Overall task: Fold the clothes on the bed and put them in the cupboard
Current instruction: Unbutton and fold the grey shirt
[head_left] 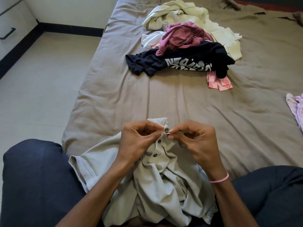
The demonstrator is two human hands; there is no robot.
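Head view: risk judged: top button slipping from pinch, placket bunching, fold skewed later. Beige polo shirt lay on lap at bed edge. Left hand and right hand both pinched collar placket at top button. Unfolded pile well apart, farther up bed.

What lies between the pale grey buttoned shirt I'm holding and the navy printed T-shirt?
Only bare, wrinkled taupe bedsheet, nothing else, in the head view.

Forearms reach forward; left grip and right grip meet near centre, curled fingers pinching the shirt.
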